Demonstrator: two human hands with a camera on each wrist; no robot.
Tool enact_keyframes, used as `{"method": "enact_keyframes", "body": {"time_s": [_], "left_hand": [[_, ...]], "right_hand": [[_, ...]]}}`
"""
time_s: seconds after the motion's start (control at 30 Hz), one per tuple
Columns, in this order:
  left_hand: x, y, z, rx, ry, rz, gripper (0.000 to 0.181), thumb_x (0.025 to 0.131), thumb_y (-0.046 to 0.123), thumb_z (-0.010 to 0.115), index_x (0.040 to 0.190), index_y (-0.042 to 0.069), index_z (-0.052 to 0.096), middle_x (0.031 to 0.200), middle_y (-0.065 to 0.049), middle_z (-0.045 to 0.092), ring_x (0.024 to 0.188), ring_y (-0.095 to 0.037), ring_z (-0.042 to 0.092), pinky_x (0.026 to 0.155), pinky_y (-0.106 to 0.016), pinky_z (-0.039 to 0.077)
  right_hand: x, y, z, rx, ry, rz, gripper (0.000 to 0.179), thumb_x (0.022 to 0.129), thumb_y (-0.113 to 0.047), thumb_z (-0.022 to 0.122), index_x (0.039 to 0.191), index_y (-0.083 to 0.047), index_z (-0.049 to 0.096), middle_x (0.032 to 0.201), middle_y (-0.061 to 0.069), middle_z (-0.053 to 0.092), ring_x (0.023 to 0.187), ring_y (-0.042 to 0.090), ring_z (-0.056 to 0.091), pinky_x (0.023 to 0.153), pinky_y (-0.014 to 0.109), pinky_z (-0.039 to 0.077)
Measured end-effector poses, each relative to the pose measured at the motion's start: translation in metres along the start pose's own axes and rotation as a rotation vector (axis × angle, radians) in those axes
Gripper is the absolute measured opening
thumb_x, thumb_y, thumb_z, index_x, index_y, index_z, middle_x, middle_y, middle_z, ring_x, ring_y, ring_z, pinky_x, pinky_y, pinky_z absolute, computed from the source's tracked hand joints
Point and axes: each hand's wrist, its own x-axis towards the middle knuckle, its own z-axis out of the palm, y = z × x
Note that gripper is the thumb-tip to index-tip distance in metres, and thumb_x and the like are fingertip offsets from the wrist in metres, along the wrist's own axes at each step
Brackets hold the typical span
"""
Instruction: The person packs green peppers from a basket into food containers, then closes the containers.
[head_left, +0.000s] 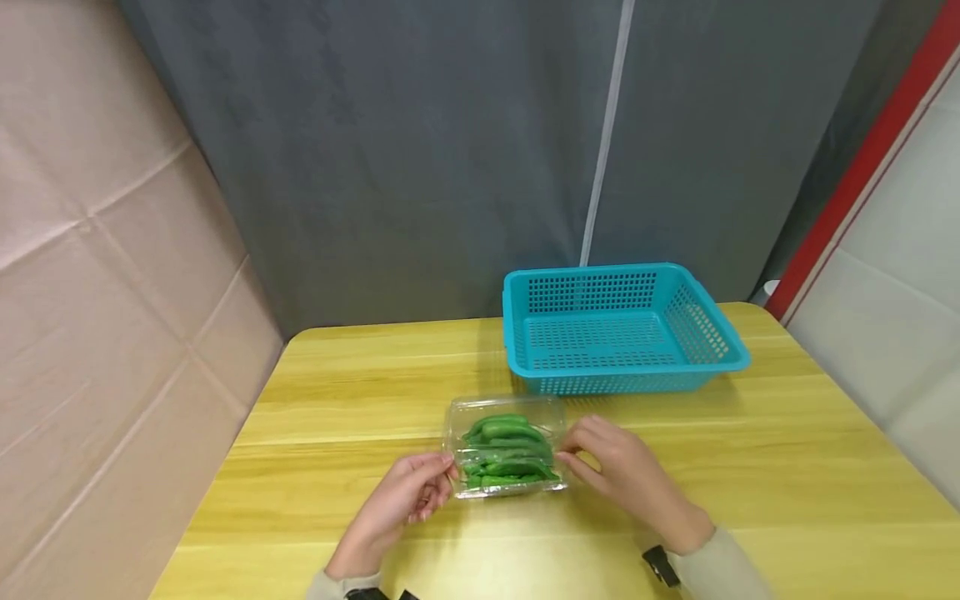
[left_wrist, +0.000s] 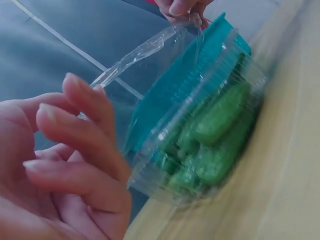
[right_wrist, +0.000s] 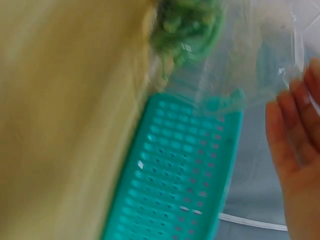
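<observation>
Several green peppers point(head_left: 506, 446) lie inside a clear plastic clamshell box point(head_left: 461, 412) on the table. The box's lid point(left_wrist: 145, 52) stands raised and tilted above the peppers, as the left wrist view shows. My left hand point(head_left: 412, 492) pinches one front corner of the lid between thumb and index finger, its other fingers loosely curled. At the opposite corner, my right hand point(head_left: 618, 467) pinches the lid with its fingertips. The right wrist view, blurred, has the right fingers point(right_wrist: 292, 125) at the lid's edge.
A turquoise perforated basket point(head_left: 626, 371) stands behind the box, toward the right, with nothing seen inside. The yellow wood-grain table point(head_left: 322, 417) ends at a grey curtain point(head_left: 390, 167). Pale sheeting hangs at the left, and a white panel with a red strip point(head_left: 847, 183) at the right.
</observation>
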Motion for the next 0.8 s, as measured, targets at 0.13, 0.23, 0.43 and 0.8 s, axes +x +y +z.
{"method": "enact_keyframes", "body": {"time_s": [0.13,0.23,0.43,0.8], "left_hand": [[-0.003,-0.004,0.002,0.037,0.050,-0.034,0.046,0.091,0.032,0.049,0.094,-0.014,0.050,0.061,0.001,0.053,0.043,-0.004,0.041,0.037,-0.014,0.029],[-0.002,-0.006,0.002,0.094,0.110,-0.058,0.045,0.092,0.034,0.046,0.087,-0.011,0.051,0.056,0.000,0.050,0.040,-0.007,0.040,0.035,-0.016,0.029],[0.002,-0.011,0.005,0.263,0.231,-0.095,0.046,0.094,0.037,0.040,0.067,0.002,0.047,0.046,0.002,0.039,0.036,-0.010,0.035,0.033,-0.019,0.031],[0.004,-0.018,0.003,0.431,0.308,-0.091,0.042,0.091,0.039,0.048,0.064,0.007,0.045,0.047,0.002,0.041,0.037,-0.011,0.038,0.034,-0.018,0.034]], "right_hand": [[-0.008,0.001,0.005,0.032,-0.010,0.130,0.018,0.071,-0.011,0.073,0.083,-0.014,0.059,0.082,-0.011,0.055,0.076,0.002,0.052,0.069,0.012,0.044],[-0.012,0.001,0.010,0.035,-0.023,0.236,0.023,0.069,-0.013,0.074,0.086,-0.011,0.059,0.081,-0.009,0.054,0.073,0.005,0.051,0.065,0.016,0.046],[-0.014,0.000,0.016,0.207,-0.109,0.682,0.055,0.077,-0.023,0.070,0.123,-0.007,0.046,0.077,-0.005,0.050,0.064,0.009,0.045,0.055,0.020,0.043],[-0.029,0.006,0.024,1.004,-0.244,0.933,0.071,0.094,-0.023,0.046,0.143,-0.011,-0.004,0.088,0.029,0.060,0.066,0.038,0.059,0.060,0.047,0.050]]}}
